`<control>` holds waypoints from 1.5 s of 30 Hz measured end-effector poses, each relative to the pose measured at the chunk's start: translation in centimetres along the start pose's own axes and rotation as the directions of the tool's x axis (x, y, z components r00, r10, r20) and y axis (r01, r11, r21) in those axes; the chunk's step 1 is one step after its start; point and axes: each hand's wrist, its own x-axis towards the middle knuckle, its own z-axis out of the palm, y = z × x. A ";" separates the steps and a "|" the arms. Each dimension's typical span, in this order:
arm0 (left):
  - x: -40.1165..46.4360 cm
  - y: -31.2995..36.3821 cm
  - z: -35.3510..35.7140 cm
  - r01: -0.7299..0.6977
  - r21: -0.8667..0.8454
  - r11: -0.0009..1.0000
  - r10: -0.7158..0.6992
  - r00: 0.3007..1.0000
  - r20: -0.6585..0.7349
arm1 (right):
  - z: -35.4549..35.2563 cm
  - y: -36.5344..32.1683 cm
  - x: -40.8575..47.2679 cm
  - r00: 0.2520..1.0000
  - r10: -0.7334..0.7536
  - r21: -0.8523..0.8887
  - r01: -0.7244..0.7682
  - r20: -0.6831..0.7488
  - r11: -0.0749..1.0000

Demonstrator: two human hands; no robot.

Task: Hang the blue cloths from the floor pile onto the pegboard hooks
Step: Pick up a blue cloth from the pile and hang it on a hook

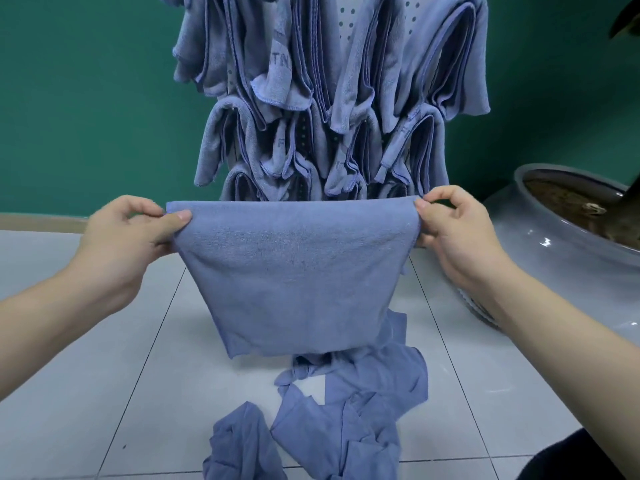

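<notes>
Hung cloths point(332, 98) crowd the pegboard point(346, 19); a planter point(554, 244) blocks the right.

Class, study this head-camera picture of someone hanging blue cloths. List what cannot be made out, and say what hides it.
- Hooks of the white perforated pegboard: head view, covered by hanging blue cloths.
- Pegboard top: cut off by the upper edge.
- Floor pile of crumpled blue cloths: partly behind the held folded blue cloth, partly cut by the bottom edge.
- Plant in the glossy grey ceramic pot: cut off right.

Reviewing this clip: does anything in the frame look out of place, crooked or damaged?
Nothing looks damaged. The left hand and right hand pinch the held cloth level by its top corners. The floor pile is crumpled and the hung cloths overlap unevenly on the pegboard, as expected mid-task.
</notes>
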 end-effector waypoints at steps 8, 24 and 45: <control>0.3 -1.2 -0.1 0.180 0.217 0.959 -0.208 0.971 0.115 | -0.1 2.3 0.1 0.945 0.307 -0.068 -0.301 0.111 0.951; -7.5 0.6 7.5 0.001 0.213 0.977 -0.050 0.973 0.224 | 8.6 0.1 -8.3 0.974 0.219 -0.026 -0.218 0.057 0.976; -10.5 -0.7 7.7 -0.343 0.124 0.931 0.244 0.840 0.484 | 9.0 -0.3 -10.1 0.983 0.107 0.060 -0.117 0.146 0.991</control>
